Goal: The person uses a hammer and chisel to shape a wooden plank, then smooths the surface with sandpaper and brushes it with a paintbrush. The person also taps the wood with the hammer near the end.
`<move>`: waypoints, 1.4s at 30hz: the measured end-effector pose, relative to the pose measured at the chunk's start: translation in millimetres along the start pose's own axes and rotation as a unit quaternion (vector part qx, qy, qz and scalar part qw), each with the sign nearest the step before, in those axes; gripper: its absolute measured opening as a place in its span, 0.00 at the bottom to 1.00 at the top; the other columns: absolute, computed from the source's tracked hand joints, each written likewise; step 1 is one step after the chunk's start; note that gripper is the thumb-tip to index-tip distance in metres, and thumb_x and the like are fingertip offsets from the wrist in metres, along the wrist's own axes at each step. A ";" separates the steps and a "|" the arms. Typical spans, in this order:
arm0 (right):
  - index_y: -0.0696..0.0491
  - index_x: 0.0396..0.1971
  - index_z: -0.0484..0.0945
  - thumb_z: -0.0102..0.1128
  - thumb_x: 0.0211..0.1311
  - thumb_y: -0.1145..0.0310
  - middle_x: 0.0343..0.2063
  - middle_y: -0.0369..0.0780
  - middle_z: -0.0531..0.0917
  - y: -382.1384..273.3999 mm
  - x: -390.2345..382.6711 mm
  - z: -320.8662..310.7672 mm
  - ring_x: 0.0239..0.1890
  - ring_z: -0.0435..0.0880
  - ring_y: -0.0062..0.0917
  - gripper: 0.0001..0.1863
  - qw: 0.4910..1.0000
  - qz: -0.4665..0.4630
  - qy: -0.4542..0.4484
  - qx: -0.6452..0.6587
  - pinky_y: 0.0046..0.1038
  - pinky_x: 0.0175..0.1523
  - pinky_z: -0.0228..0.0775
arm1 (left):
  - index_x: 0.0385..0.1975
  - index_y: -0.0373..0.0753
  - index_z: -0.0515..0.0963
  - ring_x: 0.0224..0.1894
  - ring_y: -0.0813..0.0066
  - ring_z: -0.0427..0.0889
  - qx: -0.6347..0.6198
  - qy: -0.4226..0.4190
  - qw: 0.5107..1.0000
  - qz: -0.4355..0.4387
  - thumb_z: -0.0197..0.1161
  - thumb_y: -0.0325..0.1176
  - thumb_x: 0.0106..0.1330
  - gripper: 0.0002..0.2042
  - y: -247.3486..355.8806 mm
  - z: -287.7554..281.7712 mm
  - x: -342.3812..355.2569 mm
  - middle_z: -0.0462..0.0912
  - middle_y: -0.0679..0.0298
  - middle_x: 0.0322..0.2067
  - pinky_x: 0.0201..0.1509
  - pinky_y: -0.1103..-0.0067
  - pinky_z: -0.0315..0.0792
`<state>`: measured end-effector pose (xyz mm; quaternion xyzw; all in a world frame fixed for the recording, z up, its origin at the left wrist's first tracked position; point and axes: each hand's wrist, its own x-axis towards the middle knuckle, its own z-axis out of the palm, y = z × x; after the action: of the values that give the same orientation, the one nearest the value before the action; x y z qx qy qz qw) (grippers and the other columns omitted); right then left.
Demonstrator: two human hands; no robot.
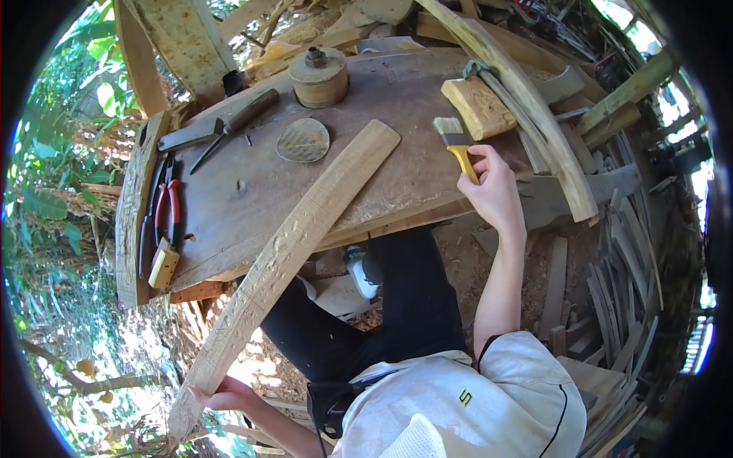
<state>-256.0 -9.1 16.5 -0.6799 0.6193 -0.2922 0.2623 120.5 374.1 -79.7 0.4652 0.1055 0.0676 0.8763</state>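
Note:
My left hand [221,397] grips the near end of a long, pale carved wooden slat [294,248]; its far end rests on the dark wooden workbench [382,99]. My right hand [495,191] holds a paintbrush [456,142] by its yellow handle, bristles pointing away over the bench top. A pale wooden block [479,107] lies just beyond the brush.
On the bench lie a round wooden spool [319,76], a flat oval disc [303,141], a chisel [235,126] and red-handled pliers [168,210] at the left edge. A long curved beam [527,99] crosses the right side. Wood scraps [611,305] pile up to the right.

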 end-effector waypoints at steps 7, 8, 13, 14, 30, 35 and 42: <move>0.57 0.51 0.79 0.68 0.64 0.76 0.25 0.34 0.82 11.3 -17.5 -22.6 0.26 0.77 0.13 0.16 0.988 -0.035 0.065 0.137 0.22 0.33 0.71 | 0.60 0.23 0.70 0.61 0.50 0.77 0.033 0.024 0.999 0.013 0.46 0.46 0.78 0.27 -8.8 6.1 -1.8 0.76 0.43 0.57 0.70 0.58 0.70; 0.58 0.51 0.80 0.68 0.65 0.76 0.26 0.32 0.82 8.5 -17.4 -28.6 0.26 0.76 0.11 0.15 0.988 -0.029 0.073 0.131 0.20 0.32 0.70 | 0.60 0.23 0.70 0.61 0.50 0.77 0.038 0.019 0.999 0.018 0.46 0.45 0.78 0.27 -9.0 2.6 1.9 0.76 0.43 0.57 0.70 0.58 0.70; 0.60 0.45 0.83 0.71 0.65 0.71 0.25 0.31 0.81 1.8 -0.1 -44.0 0.21 0.72 0.08 0.12 0.956 -0.077 0.121 0.255 0.14 0.22 0.59 | 0.62 0.26 0.70 0.61 0.51 0.77 0.048 0.063 0.997 0.021 0.45 0.48 0.78 0.28 -5.4 6.6 5.2 0.76 0.45 0.58 0.68 0.58 0.71; 0.59 0.45 0.83 0.71 0.66 0.70 0.25 0.31 0.81 0.1 3.6 -48.0 0.21 0.72 0.08 0.12 0.950 -0.080 0.097 0.285 0.15 0.22 0.58 | 0.62 0.27 0.70 0.62 0.50 0.77 0.043 0.053 0.997 0.020 0.46 0.48 0.77 0.28 -4.6 -2.8 14.6 0.76 0.45 0.59 0.68 0.58 0.70; 0.55 0.47 0.83 0.57 0.77 0.59 0.27 0.32 0.81 -25.1 145.6 -30.8 0.25 0.80 0.11 0.15 0.959 -0.206 -0.147 0.128 0.16 0.27 0.71 | 0.60 0.24 0.69 0.61 0.54 0.77 0.013 0.056 0.998 -0.006 0.49 0.45 0.77 0.27 -3.1 -37.7 31.6 0.76 0.44 0.58 0.72 0.62 0.68; 0.53 0.49 0.83 0.54 0.79 0.58 0.27 0.30 0.81 -34.3 165.2 -22.1 0.25 0.81 0.11 0.15 0.948 -0.180 -0.249 0.085 0.15 0.26 0.70 | 0.62 0.24 0.67 0.62 0.54 0.77 0.018 0.058 0.998 -0.004 0.47 0.44 0.78 0.27 0.6 -26.3 21.3 0.76 0.45 0.58 0.73 0.62 0.66; 0.56 0.47 0.83 0.55 0.77 0.53 0.29 0.34 0.84 -41.6 199.2 3.6 0.25 0.85 0.17 0.20 0.955 -0.146 -0.212 0.146 0.19 0.26 0.72 | 0.63 0.25 0.67 0.62 0.55 0.77 0.019 0.051 0.999 -0.008 0.46 0.45 0.78 0.27 0.6 -37.6 29.0 0.76 0.46 0.59 0.74 0.63 0.66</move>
<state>-212.4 -203.5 58.3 -0.7634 0.3939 -0.2639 0.4388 139.3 410.8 -103.2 0.4771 0.1545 0.0821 0.8613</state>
